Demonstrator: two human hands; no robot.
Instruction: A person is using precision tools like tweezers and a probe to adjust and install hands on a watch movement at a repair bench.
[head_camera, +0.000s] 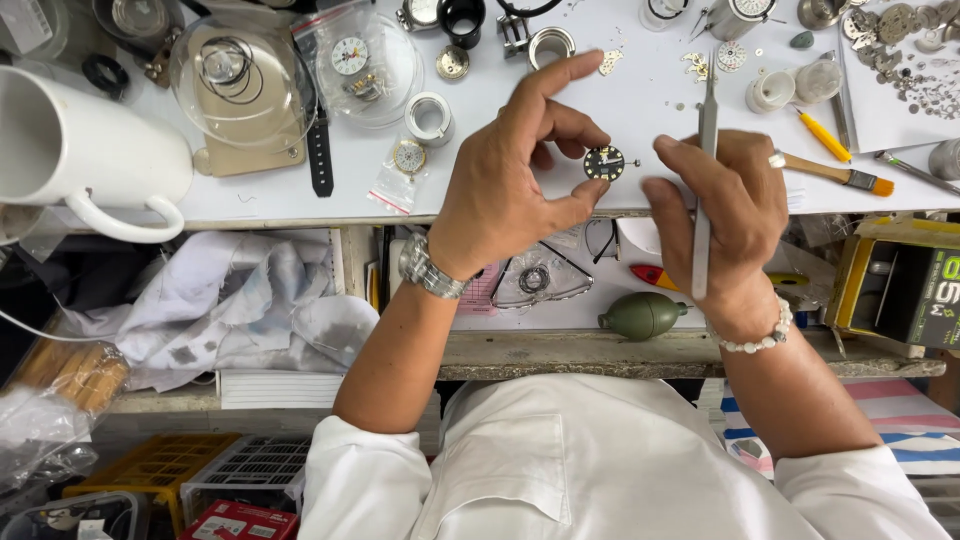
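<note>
Pinching a small black watch dial (604, 162) by its rim, the left hand (515, 185) holds it above the white bench (650, 100), while the right hand (715, 215) grips steel tweezers (704, 180) just right of it. Light and probably fragile, it seems best held at the edges.

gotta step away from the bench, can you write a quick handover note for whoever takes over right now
Left hand: pinches a small round black watch dial by its edge, between thumb and middle finger, held just above the white bench top; a thin stem sticks out of its right side.
Right hand: grips steel tweezers, tips pointing away from the body, right of the dial and not touching it.
Nearby: a green dust blower on the lower shelf, a yellow-bristled brush to the right, loose watch parts at the far right.
Done: dial picked up, tweezers in hand.
Left: tweezers have not yet met the dial.
</note>
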